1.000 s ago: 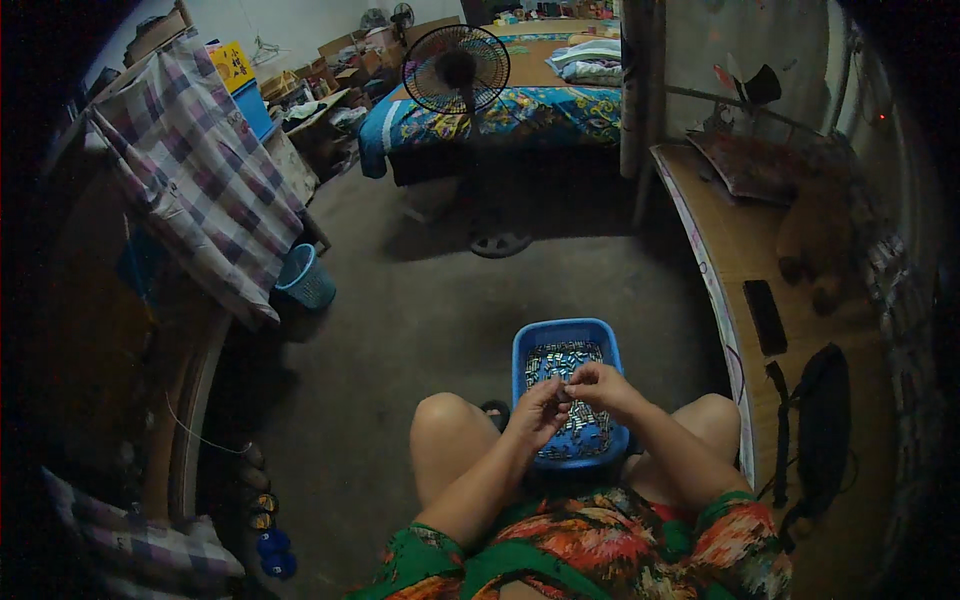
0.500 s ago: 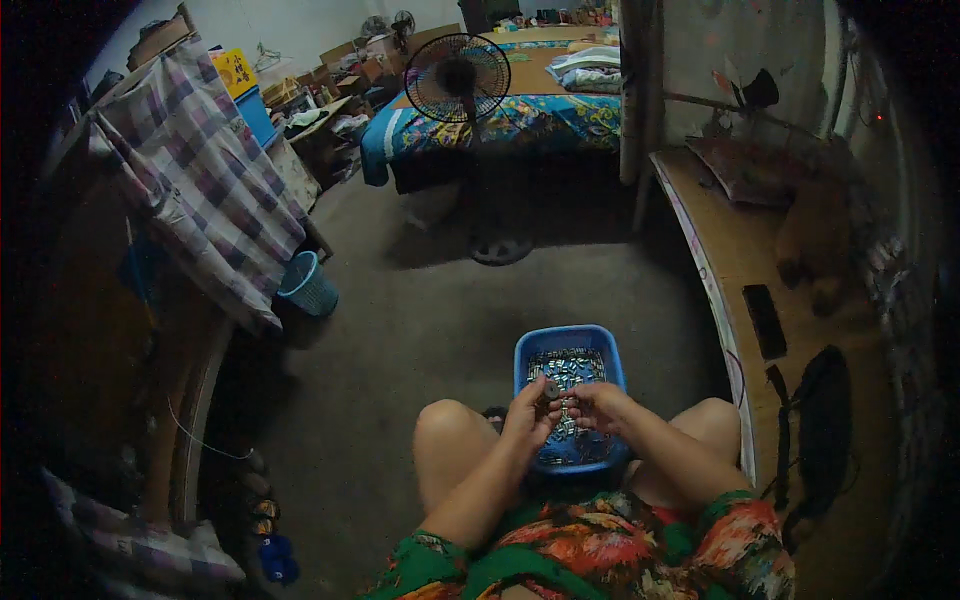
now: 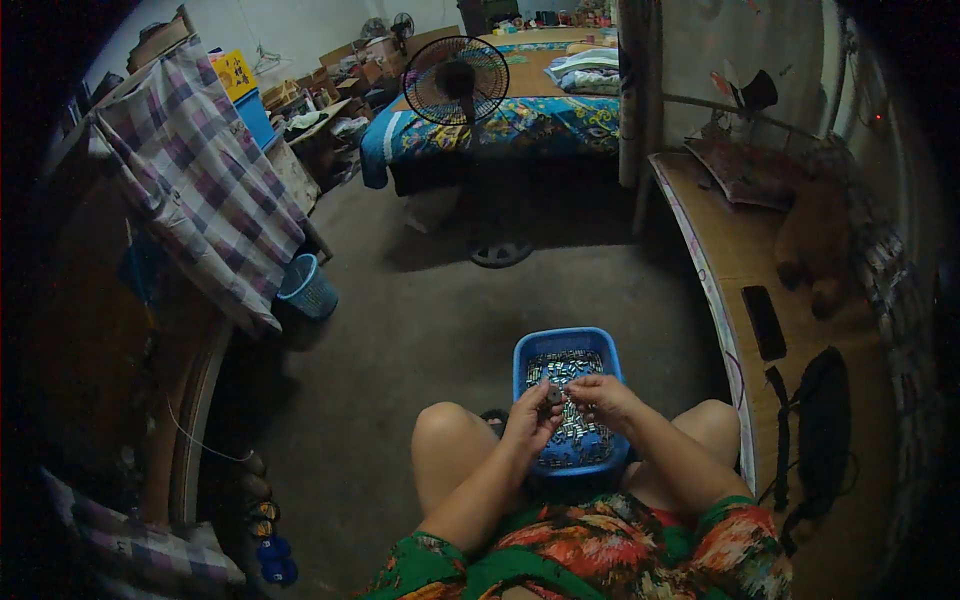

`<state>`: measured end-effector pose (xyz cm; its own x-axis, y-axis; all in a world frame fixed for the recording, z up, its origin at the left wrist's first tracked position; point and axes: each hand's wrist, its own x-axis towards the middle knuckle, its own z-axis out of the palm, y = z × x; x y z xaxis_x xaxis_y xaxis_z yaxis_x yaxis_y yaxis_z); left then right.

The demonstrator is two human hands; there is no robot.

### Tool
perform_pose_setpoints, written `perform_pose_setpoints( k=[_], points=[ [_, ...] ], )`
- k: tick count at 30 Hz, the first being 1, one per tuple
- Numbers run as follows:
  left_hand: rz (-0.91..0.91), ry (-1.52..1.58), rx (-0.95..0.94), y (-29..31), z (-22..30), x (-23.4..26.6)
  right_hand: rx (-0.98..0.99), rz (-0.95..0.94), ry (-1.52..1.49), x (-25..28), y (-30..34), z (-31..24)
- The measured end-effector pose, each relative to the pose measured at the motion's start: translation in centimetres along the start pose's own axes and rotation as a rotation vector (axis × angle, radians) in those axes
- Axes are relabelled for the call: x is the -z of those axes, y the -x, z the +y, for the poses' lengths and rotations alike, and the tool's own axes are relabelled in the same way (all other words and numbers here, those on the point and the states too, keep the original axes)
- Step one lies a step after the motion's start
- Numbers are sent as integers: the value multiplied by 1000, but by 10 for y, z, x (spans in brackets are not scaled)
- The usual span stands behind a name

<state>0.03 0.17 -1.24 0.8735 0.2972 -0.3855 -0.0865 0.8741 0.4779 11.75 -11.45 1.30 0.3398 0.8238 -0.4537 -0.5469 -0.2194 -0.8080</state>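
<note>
A blue plastic basket sits between my knees, filled with several small silvery metal parts. My left hand and my right hand meet above the basket's middle. Their fingertips pinch a small dark round piece between them. Both forearms come up from my lap, over a flowered garment. The rear part of the basket's contents shows; the near part lies under my hands.
A standing fan is on the concrete floor ahead, with a bed behind it. A small blue bin stands at the left under a checked cloth. A wooden bench with a dark phone runs along my right.
My hands have stayed over the basket, shifting slightly as the fingers work the small piece. The view has tilted a little.
</note>
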Motion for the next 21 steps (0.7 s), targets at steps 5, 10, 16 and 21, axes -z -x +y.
perform_pose_setpoints(
  k=[5,10,16,21],
  points=[
    [22,-10,8,1,1,1,19,22,-92,0,2,-5],
    [22,-28,16,2,1,-2,54,1,-51,0,2,-4],
    [33,-56,17,3,-1,-3,83,37,79,-4,5,-8],
    [-45,-78,44,4,-2,-3,88,9,129,0,2,-6]
  ],
)
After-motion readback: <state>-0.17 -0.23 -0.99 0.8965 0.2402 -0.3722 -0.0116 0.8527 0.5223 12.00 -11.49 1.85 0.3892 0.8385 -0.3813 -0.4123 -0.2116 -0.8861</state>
